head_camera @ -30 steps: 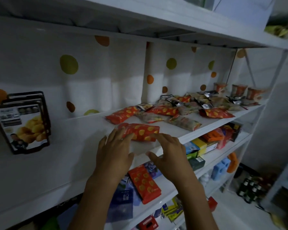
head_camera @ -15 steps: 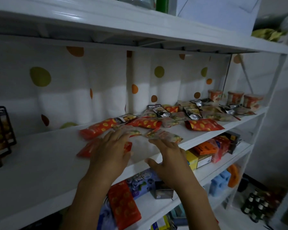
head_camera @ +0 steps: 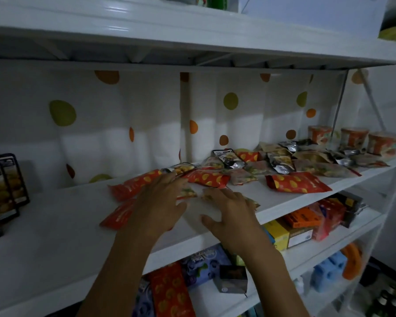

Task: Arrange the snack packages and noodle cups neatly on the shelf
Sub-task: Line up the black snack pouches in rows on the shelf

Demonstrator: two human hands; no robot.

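1. The left hand (head_camera: 157, 207) lies flat, fingers spread, on a red snack packet (head_camera: 118, 216) near the front edge of the shelf (head_camera: 55, 225).
2. The right hand (head_camera: 232, 216), also spread, presses on a pale packet (head_camera: 254, 203).
3. The packets look light, crinkly and slippery, so they are probably best slid flat or pinched at a sealed edge.
4. The noodle cups (head_camera: 354, 137) stand at the far right, rigid and tapered.

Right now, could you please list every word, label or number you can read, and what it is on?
Nothing reads clearly.
Black pouches: label print, too blurred.
Orange box: dark print, too blurred.
Blue pack: pale lettering, too blurred.
Noodle cups: too small.
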